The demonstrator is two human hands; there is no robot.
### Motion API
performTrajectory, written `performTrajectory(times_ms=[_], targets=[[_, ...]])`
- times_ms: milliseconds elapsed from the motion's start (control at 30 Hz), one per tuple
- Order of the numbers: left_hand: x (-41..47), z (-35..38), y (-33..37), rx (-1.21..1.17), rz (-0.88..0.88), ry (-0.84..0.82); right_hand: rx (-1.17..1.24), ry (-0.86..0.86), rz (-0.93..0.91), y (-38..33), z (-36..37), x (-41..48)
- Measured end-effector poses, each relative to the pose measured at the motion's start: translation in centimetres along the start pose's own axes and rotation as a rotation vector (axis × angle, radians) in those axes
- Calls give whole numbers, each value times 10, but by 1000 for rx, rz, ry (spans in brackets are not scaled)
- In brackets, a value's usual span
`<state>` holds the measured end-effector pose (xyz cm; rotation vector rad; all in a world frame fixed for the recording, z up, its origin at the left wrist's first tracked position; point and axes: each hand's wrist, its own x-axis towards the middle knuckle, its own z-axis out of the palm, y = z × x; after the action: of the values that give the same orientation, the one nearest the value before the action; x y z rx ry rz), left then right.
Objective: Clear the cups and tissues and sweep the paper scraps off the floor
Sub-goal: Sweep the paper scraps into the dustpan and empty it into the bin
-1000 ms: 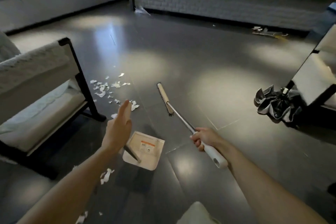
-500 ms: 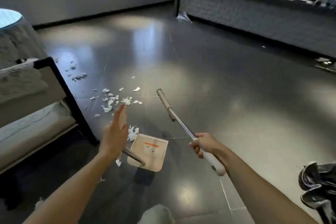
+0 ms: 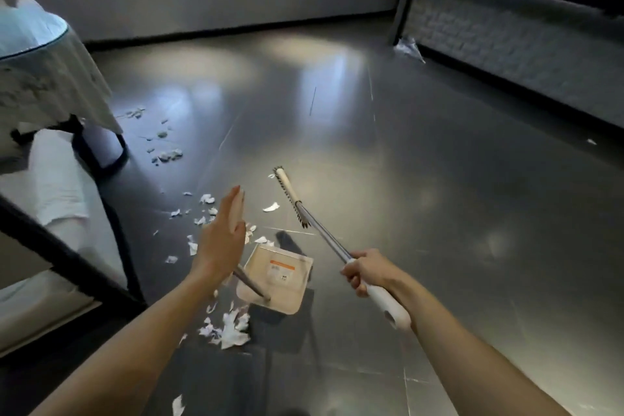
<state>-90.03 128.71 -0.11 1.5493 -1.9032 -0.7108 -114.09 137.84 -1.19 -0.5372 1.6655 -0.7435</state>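
Head view: right hand clasps broom, brush end pointing away-left; left hand flat.

No wording can be read anywhere. The only label is a white sticker with an orange band across its top. It is stuck on the inside of the dustpan, which lies between the left hand and the right hand, a little lower than both. Its small dark print is too blurred to make out.
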Motion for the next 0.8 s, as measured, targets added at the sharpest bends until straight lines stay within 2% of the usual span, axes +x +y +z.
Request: performTrajectory(times_ms=[167, 400, 500, 633, 800], targets=[[131, 37, 24, 92, 18, 86, -77, -43, -10, -95, -40, 118], [346, 116, 47, -7, -175, 143, -216, -157, -9, -245, -97, 310], [434, 128, 61, 11, -174, 229, -258, -229, -29, -329, -116, 381], [530, 128, 58, 37, -273, 347, -339, -269, -50, -428, -113, 468], [665, 141, 30, -19, -368, 417, -276, -339, -44, -536, -91, 594]])
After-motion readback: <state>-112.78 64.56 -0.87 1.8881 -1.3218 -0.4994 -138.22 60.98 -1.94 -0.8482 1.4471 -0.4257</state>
